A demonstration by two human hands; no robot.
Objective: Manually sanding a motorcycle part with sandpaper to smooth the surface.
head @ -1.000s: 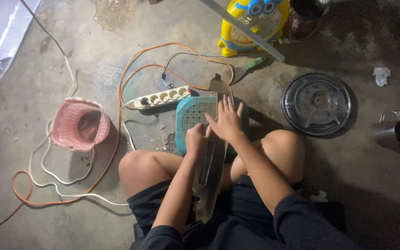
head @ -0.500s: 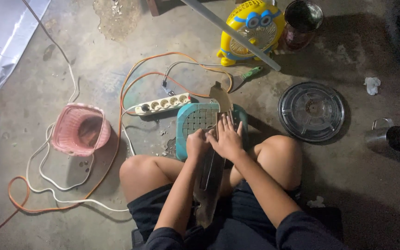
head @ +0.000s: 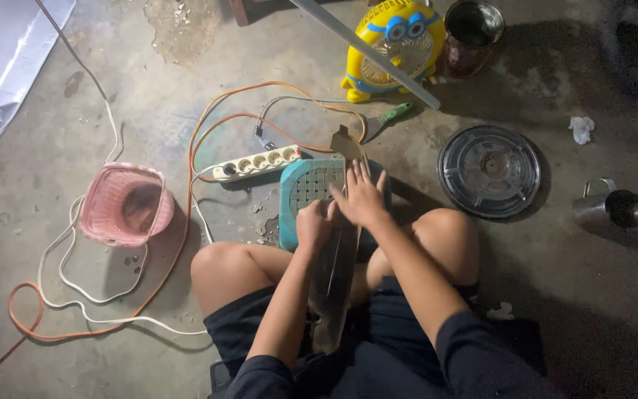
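Here, seen from above, a long flat blade-like piece (head: 336,284), dark and worn, lies between the knees of a person sitting on a concrete floor (head: 149,89). Its long axis runs almost straight away from the body: the near end sits by the lap, and the far, pointed tip reaches past the hands toward the top of the view, leaning slightly right. Its middle rests across a teal plastic basket (head: 306,193) with a woven grid face, which lies on the floor just in front of the knees.

The left hand (head: 314,225) is curled into a narrow fist around the left edge of the piece, over the basket. The right hand (head: 362,198) lies flat on top of it with the fingers spread wide, pressing down just beyond the left hand.

Beside the basket on the left sits a white power strip (head: 256,162), with orange cable (head: 186,236) and white cable (head: 75,288) looping across the floor. Further left stands a pink woven basket (head: 123,205), well apart. Beyond the tip, a green-handled tool (head: 393,113) lies near a yellow cartoon-shaped fan (head: 396,44), with a long grey bar (head: 367,50) crossing in front of it and a dark tin can (head: 472,33) alongside. To the right are a round metal lid (head: 489,171) and a metal cup (head: 614,208).
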